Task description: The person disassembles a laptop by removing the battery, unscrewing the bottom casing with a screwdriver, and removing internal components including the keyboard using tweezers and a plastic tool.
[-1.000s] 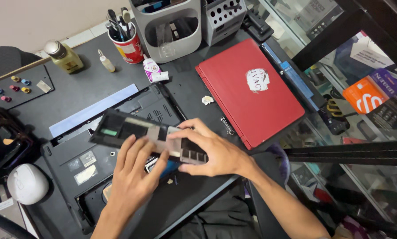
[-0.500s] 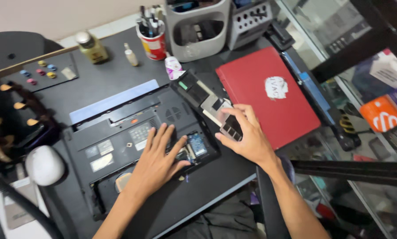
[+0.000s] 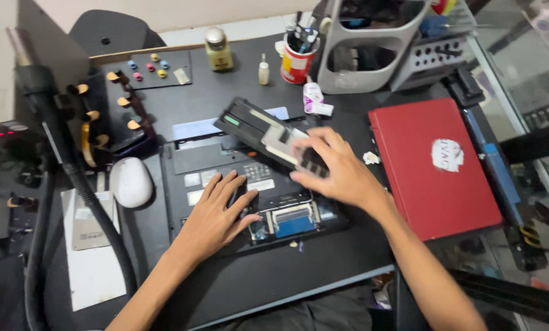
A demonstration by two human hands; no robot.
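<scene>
Half a second back the right hand [image 3: 336,171] had the black panel [image 3: 268,138] out to the right, beside the red laptop [image 3: 434,165]; now the panel is over the rear of the open laptop base [image 3: 250,184], tilted, its far end reaching toward the pale blue strip [image 3: 195,129]. The view has shifted too: the white mouse [image 3: 130,182] and the hot-air hose [image 3: 84,184] on the left show more fully.

Right hand: fingers curled over the near end of the panel, gripping it, thumb hidden underneath. The forearm comes in from the lower right, wrist roughly straight, crossing the front edge of the tabletop [image 3: 287,282].

Left hand [image 3: 216,214]: open and flat, fingers spread, palm pressed on the base just left of the blue-and-silver part [image 3: 293,219]. It holds nothing; as before, it rests on the base. Its forearm rises from the bottom edge, angled up and to the right.

The red cup [image 3: 296,61] of tools and the small bottle [image 3: 217,49] stand at the back, well apart from both hands.
</scene>
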